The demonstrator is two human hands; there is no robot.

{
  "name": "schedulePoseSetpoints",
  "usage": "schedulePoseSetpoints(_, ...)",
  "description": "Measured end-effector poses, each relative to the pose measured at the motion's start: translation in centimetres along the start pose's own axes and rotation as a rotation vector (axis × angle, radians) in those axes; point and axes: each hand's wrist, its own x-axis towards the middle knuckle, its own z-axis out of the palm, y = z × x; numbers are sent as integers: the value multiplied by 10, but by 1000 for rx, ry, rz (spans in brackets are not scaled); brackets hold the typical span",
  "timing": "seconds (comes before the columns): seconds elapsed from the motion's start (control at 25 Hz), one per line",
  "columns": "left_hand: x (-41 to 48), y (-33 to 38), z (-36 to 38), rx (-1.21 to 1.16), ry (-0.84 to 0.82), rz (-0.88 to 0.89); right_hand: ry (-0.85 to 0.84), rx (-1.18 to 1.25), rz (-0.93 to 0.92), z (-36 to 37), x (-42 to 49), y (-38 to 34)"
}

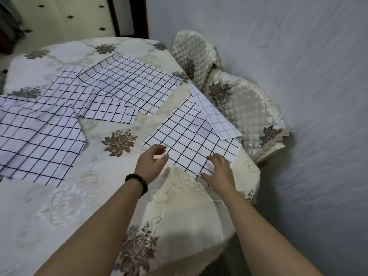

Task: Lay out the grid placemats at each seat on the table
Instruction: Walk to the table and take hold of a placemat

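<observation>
My left hand (152, 162), with a dark bead bracelet (138, 183) at the wrist, hangs over the near-left corner of the nearest grid placemat (191, 140). Its fingers are loosely curled and grip nothing, and I cannot tell whether the fingertips touch the cloth. My right hand (219, 170) lies with spread, relaxed fingers on the near edge of the same mat, pressing rather than pinching.

This mat lies flat at the right-hand rim of the round table (59, 206), which is covered by a cream embroidered tablecloth (179, 216). It faces the quilted chair (239, 104) beside the wall. A smaller, finer-checked cloth (217, 116) overlaps its far-right corner and reaches past the table rim toward the chair.

Progress, as I judge it: this seat is nearly served, and only squaring the mat and dealing with the overlapping cloth remain. A large grid placemat (33, 140) at the left lies flat but slightly rumpled, and may already mark a seat on that side. The rest are not yet distributed. At least three more mats sit in an overlapping cluster across the middle of the table: one toward the far side (131, 80), one left of centre (65, 86), and a smaller piece (111, 110) in front of them. These would need separating and carrying to their places. Only one chair is in view, so the number of seats left cannot be read here.
</observation>
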Motion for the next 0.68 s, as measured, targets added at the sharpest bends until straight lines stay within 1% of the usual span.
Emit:
schedulePoseSetpoints(0.12, 11, -4, 31, 374, -188, 129, -175, -198, -19, 8, 0, 26)
schedulePoseSetpoints(0.2, 16, -9, 50, 506, -270, 190, -232, -286, -38, 14, 1, 38)
schedulePoseSetpoints(0.28, 18, -15, 68, 561, -323, 237, -210, -295, -60, 18, 3, 45)
schedulePoseSetpoints(0.4, 20, -21, 88, 598, -372, 270, -101, -239, -82, 22, 6, 48)
schedulePoseSetpoints(0.48, 19, -25, 99, 624, -379, 284, -47, -215, -81, 22, 7, 47)
schedulePoseSetpoints(0.56, 16, -28, 109, 634, -367, 277, 23, -139, -80, 20, 10, 46)
schedulePoseSetpoints(0.6, 15, -29, 113, 628, -325, 292, 61, -80, -88, 18, 12, 44)
schedulePoseSetpoints(0.68, 17, -24, 115, 589, -157, 356, 116, 23, -123, 11, 17, 39)
